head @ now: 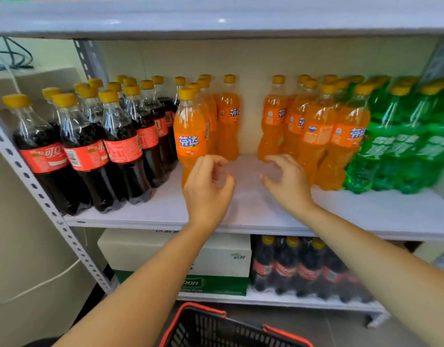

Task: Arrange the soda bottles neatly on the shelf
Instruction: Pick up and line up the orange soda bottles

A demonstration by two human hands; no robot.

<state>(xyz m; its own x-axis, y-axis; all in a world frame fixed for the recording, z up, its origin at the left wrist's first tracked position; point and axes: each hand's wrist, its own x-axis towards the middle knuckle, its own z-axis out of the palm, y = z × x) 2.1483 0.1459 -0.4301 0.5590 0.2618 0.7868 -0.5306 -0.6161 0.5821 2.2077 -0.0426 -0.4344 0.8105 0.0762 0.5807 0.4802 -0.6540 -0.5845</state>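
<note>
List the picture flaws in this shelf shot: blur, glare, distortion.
Head view: wide-angle distortion bows the upper shelf edge, with a small glare spot on it; green bottles at far right smear out of focus; left hand and right hand blur at their tips; the front orange bottle has a crisp label.

the soda bottles [189, 136] are clear glossy plastic with bright highlights, capped in matt yellow plastic and wrapped in smooth printed film labels. the shelf [146, 211] board looks smooth and white with a faint sheen; its upright [28, 176] is grey painted perforated metal. below, a carton [223, 256] looks like matt cardboard, and the basket [216, 329] is black plastic mesh with a red rim.
</note>
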